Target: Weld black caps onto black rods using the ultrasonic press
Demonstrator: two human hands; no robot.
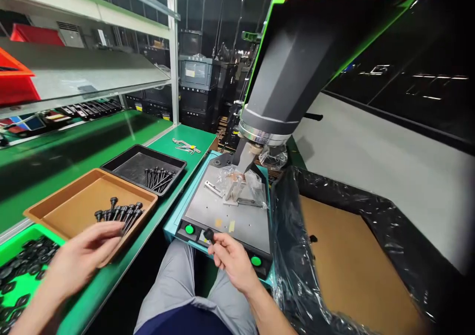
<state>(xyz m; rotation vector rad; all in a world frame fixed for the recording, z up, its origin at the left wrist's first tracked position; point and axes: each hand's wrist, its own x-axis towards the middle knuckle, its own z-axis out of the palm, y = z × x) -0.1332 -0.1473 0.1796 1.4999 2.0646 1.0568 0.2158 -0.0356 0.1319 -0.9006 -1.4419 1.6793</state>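
My left hand [87, 256] reaches over the near rim of a brown tray [74, 196], its fingers stretched out and thumb apart from them. Its fingertips are at the edge of a group of black-headed screws [120, 210] lying in that tray; whether they touch one is unclear. In front of the press base, my right hand [233, 263] is closed in a pinch on a black-headed screw [209, 234]. The round black head points up above the fingers, while most of the shank is hidden by them.
A black tray [126, 164] holds more long screws, and a green bin [25, 270] holds black parts. The machine head [274, 92] overhangs a metal fixture [234, 189] on the base plate, with green buttons [189, 229] in front. Right stands a plastic-lined box [345, 246]. Pliers [185, 146] lie behind.
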